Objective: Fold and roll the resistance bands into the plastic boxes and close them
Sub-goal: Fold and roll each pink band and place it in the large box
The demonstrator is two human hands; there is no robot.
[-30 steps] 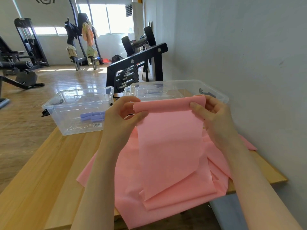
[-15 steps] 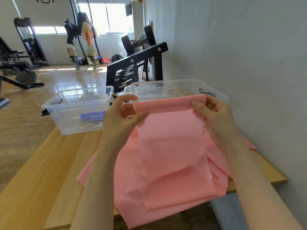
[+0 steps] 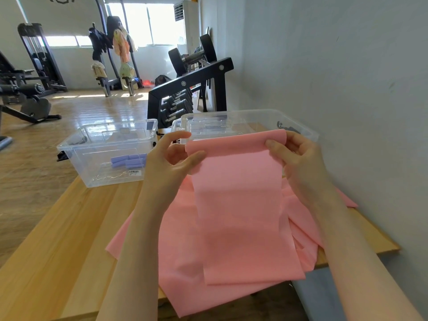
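Band [image 3: 238, 205] now hanging longer and flatter from both hands, lower edge dropped nearer the table's [image 3: 58, 239] front edge; bend in the lower part smoothed out since a second ago.

A wooden table [image 3: 58, 239] stands against a grey wall [image 3: 335, 66]. Beyond its far end is a black dumbbell rack [image 3: 185, 93] holding dumbbells [image 3: 178, 107]. Gym machines [image 3: 34, 66] stand on the wood floor [image 3: 27, 177] under bright windows [image 3: 143, 24]
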